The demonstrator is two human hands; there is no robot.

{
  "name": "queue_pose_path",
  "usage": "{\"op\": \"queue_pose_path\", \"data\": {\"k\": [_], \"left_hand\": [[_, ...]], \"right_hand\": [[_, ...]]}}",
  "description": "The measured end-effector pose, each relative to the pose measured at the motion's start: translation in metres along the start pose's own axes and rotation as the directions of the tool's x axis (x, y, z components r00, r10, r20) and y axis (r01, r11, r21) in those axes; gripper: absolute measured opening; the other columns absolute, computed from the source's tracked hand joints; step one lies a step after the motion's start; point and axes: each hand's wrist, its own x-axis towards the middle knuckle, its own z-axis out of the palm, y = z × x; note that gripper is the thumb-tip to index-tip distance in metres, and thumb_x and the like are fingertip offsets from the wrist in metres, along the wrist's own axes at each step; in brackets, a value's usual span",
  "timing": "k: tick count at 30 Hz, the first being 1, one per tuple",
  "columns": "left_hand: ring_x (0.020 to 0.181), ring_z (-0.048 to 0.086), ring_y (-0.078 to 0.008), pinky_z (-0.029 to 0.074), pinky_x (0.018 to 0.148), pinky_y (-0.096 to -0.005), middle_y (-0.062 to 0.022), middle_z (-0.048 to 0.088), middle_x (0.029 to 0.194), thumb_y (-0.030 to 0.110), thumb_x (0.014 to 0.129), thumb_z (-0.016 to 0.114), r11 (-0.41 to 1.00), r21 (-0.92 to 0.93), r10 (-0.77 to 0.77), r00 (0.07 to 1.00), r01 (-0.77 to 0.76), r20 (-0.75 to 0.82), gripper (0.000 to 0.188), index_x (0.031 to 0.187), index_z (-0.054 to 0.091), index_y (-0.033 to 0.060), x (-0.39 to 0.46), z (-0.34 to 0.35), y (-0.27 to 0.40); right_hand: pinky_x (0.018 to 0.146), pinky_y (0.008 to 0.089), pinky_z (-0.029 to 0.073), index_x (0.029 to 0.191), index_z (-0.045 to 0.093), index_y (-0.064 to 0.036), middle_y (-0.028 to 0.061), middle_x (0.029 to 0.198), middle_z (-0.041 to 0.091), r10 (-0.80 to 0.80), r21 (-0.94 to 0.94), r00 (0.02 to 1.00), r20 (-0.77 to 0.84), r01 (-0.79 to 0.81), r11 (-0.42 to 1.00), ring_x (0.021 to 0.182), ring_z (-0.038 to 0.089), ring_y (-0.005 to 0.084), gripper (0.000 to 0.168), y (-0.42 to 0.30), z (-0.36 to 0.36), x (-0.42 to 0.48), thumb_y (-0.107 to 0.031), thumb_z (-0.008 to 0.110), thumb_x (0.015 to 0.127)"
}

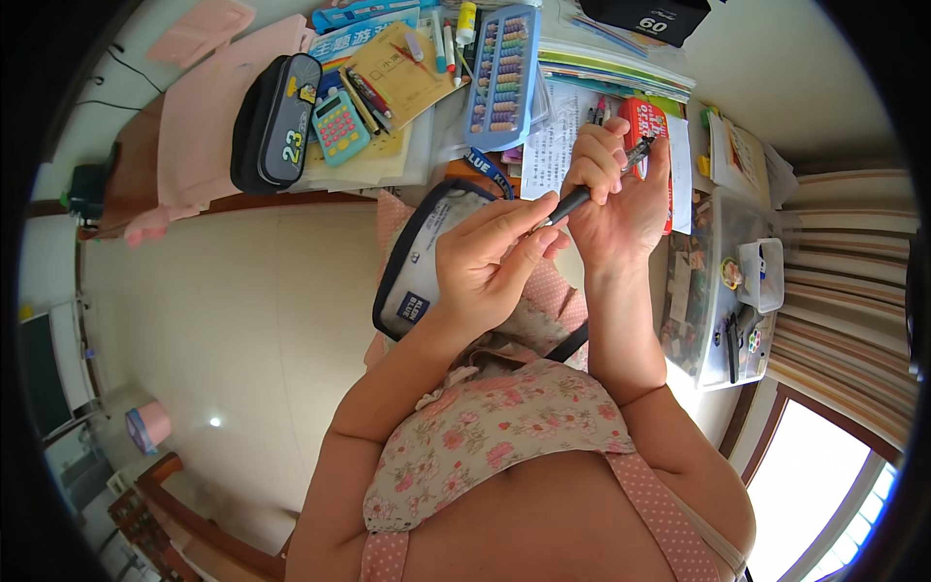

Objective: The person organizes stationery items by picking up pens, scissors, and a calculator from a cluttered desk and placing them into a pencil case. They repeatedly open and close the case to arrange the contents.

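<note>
Both my hands hold one black pen (571,204) slantwise above my lap. My left hand (491,254) pinches its metal tip end between thumb and fingertips. Farther up, my right hand (614,189) has its fingers curled round the barrel, with the clip end by its thumb. A grey-white pouch with dark trim (425,251) lies on my lap, partly behind my left hand. Beyond my right hand are a red tin case (646,116) and a printed sheet (550,138), both partly hidden by it.
On the desk stand a blue bead abacus (502,80), a turquoise calculator (340,127), a dark pencil case (280,124), a tan notebook (407,73) with pens on it, and a stack of books and papers (618,69). A clear plastic storage box (709,291) is at the right.
</note>
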Motion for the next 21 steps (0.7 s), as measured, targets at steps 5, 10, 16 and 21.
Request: {"op": "queue_pose_path", "data": {"k": [5, 10, 16, 21], "left_hand": [[0.079, 0.067, -0.0191, 0.054, 0.066, -0.0239, -0.0151, 0.063, 0.093, -0.005, 0.083, 0.059, 0.995, -0.096, -0.045, 0.994, 0.035, -0.096, 0.025, 0.108, 0.059, -0.0055, 0.0, 0.002, 0.0], [0.071, 0.065, -0.0168, 0.052, 0.061, -0.024, -0.0126, 0.064, 0.081, 0.0, 0.081, 0.064, 0.988, 0.145, -0.022, 0.987, 0.045, -0.157, 0.02, 0.101, 0.062, -0.0033, 0.003, -0.004, 0.0], [0.056, 0.057, -0.0184, 0.044, 0.05, -0.0281, -0.0105, 0.061, 0.072, 0.004, 0.08, 0.066, 0.898, 0.439, -0.03, 1.0, 0.025, 0.003, 0.012, 0.089, 0.061, -0.0021, 0.005, -0.018, 0.013], [0.052, 0.056, -0.0233, 0.042, 0.046, -0.0308, -0.0114, 0.06, 0.069, 0.004, 0.077, 0.067, 0.848, 0.524, 0.067, 0.997, -0.081, 0.046, 0.012, 0.086, 0.061, -0.0008, 0.009, -0.021, 0.014]], "right_hand": [[0.049, 0.0241, 0.027, 0.093, 0.052, 0.006, 0.0023, 0.072, 0.035, 0.012, -0.005, 1.0, -0.001, -0.012, 1.0, 0.056, 0.03, 0.0105, 0.041, 0.003, 0.0, -0.001, -0.034, 0.053, 0.09], [0.056, 0.0259, 0.03, 0.095, 0.054, 0.006, 0.0042, 0.074, 0.039, -0.026, -0.087, 0.997, 0.071, 0.033, 0.996, 0.064, 0.035, 0.0134, 0.038, 0.002, -0.005, -0.002, -0.032, 0.051, 0.091], [0.056, 0.0249, 0.03, 0.095, 0.054, 0.006, 0.0035, 0.075, 0.038, -0.064, -0.273, 0.985, 0.163, 0.107, 0.956, 0.064, 0.033, 0.0124, 0.04, 0.0, -0.008, -0.004, -0.033, 0.046, 0.095], [0.056, 0.0243, 0.03, 0.094, 0.054, 0.004, 0.0024, 0.075, 0.037, -0.122, -0.393, 0.971, 0.206, 0.196, 0.898, 0.063, 0.032, 0.0112, 0.04, 0.005, -0.005, -0.006, -0.035, 0.045, 0.095]]}}
